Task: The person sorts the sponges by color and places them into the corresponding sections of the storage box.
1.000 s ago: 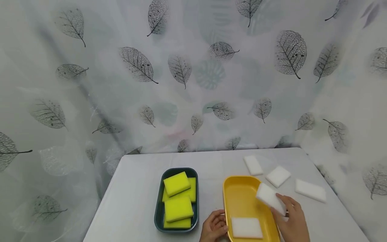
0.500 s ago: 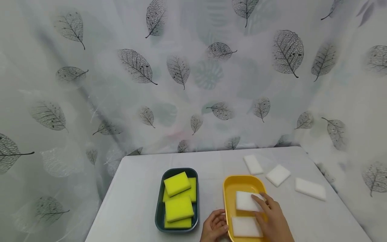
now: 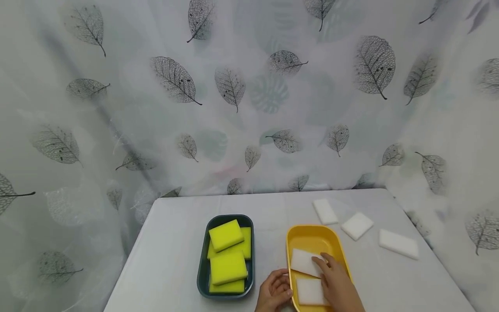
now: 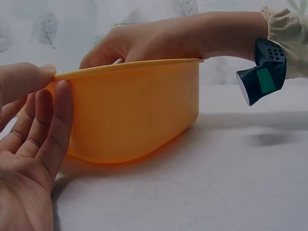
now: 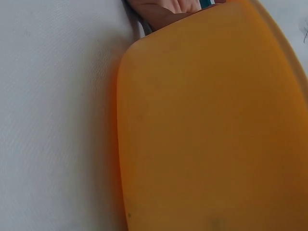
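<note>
In the head view, a yellow plastic basin [image 3: 315, 239] stands at the right of centre. My left hand [image 3: 273, 289] is at its left side; the left wrist view shows the thumb and fingers pinching the basin's rim [image 4: 130, 63]. Inside the basin, my right hand [image 3: 338, 282] holds the right end of a white sponge [image 3: 303, 261], fingers over its far side and thumb toward the near side. A second white sponge [image 3: 309, 292] lies nearer, partly covered by that hand. The basin's wall [image 5: 202, 120] hides the right hand's fingers in the right wrist view.
Left of the basin, a dark teal basin [image 3: 203, 264] holds several yellow-green sponges [image 3: 229, 268]. Three white items, a far sponge [image 3: 325, 211], a middle sponge [image 3: 357, 225] and a right sponge [image 3: 399, 244], lie on the white-covered table [image 3: 163, 260].
My right hand has carried the white sponge from over the basin's right rim down and left into the basin, beyond the other sponge. My left hand keeps its place at the rim.
</note>
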Motion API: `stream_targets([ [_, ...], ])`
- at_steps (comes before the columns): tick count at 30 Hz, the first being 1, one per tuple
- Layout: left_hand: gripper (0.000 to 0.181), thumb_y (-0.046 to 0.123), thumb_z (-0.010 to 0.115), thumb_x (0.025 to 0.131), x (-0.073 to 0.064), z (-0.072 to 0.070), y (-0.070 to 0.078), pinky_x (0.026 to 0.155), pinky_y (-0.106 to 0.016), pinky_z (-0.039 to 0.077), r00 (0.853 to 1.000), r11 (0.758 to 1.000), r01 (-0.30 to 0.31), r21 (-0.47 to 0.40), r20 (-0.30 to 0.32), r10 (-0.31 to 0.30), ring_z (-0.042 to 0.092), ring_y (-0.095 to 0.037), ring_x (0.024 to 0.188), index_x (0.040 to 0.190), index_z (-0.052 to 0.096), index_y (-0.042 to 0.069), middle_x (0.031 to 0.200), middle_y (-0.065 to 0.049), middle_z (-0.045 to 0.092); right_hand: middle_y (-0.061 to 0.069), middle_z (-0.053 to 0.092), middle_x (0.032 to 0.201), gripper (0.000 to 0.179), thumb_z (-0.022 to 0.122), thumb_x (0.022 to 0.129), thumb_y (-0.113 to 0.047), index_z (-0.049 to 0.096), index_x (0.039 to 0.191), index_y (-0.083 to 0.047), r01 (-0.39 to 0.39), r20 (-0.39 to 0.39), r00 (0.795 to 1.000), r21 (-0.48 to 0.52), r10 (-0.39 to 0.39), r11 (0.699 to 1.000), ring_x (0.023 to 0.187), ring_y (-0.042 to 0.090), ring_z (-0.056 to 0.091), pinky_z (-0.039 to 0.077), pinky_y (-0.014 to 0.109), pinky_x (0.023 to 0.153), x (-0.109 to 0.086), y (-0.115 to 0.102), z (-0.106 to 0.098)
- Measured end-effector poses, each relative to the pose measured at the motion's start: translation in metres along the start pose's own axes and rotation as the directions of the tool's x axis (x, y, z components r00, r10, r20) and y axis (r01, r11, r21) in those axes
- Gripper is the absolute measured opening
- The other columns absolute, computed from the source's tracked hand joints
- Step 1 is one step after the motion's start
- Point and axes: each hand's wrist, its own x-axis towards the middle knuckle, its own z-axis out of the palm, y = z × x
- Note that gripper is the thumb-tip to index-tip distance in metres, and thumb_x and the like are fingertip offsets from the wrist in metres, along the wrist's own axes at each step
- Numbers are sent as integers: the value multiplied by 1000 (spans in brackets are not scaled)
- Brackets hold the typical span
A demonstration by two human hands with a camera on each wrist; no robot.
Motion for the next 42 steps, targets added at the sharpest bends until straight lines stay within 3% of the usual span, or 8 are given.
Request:
stream_targets([
  [5, 59, 7, 76, 90, -1, -1, 1, 81, -24, 61, 1000, 1000, 5, -8, 7, -5, 66, -12, 96, 143, 52, -1, 113, -3, 66, 19, 65, 135, 37, 77, 88, -2, 69, 123, -12, -44, 36, 998, 3, 44, 999, 106, 37, 67, 60, 51, 86, -2, -1, 3],
  [13, 57, 4, 74, 91, 1, -4, -5, 79, -24, 61, 996, 997, -76, 5, 46, 76, 66, -10, 94, 143, 51, -5, 109, -1, 66, 12, 69, 135, 22, 74, 94, -8, 69, 114, -14, -24, 61, 998, 10, 23, 1000, 118, 35, 65, 57, 52, 98, -3, 2, 9],
  [17, 57, 7, 74, 91, 1, -5, -5, 78, -25, 63, 997, 998, -70, 5, 33, 70, 67, -11, 93, 142, 51, -4, 109, -2, 67, 10, 70, 130, 30, 75, 92, -5, 68, 120, -12, -17, 73, 997, 12, 16, 1000, 118, 33, 64, 56, 50, 99, -2, 1, 11],
  [23, 58, 8, 75, 90, 0, -6, -5, 77, -27, 64, 999, 999, -35, 15, 11, 34, 69, -12, 91, 142, 52, -4, 108, -3, 68, 10, 67, 129, 51, 75, 87, -1, 65, 136, -11, -47, 114, 992, -16, 49, 999, 118, 36, 62, 59, 48, 89, -4, -3, 9],
  [26, 58, 8, 76, 89, 2, -5, -5, 78, -28, 64, 1000, 1000, -15, 17, 4, 15, 69, -12, 92, 142, 53, -2, 108, -2, 68, 7, 67, 128, 43, 76, 87, -3, 70, 128, -13, -45, 103, 993, -36, 49, 998, 119, 33, 61, 60, 44, 86, -5, -3, 8],
  [32, 59, 5, 75, 90, 3, -4, -6, 78, -27, 63, 999, 999, -36, 17, 13, 35, 68, -11, 92, 143, 52, -3, 108, -2, 67, 3, 70, 118, 25, 80, 90, -16, 74, 115, -17, 2, 29, 1000, -82, 0, 997, 112, 27, 64, 60, 43, 90, -6, -2, 10],
  [42, 58, 7, 76, 90, 3, -1, -4, 79, -26, 63, 1000, 999, -30, 23, 8, 30, 68, -11, 92, 142, 52, -3, 109, -2, 67, 4, 69, 118, 22, 77, 94, -24, 72, 114, -18, -47, 91, 994, -79, 54, 996, 113, 27, 63, 59, 44, 93, -5, -2, 8],
])
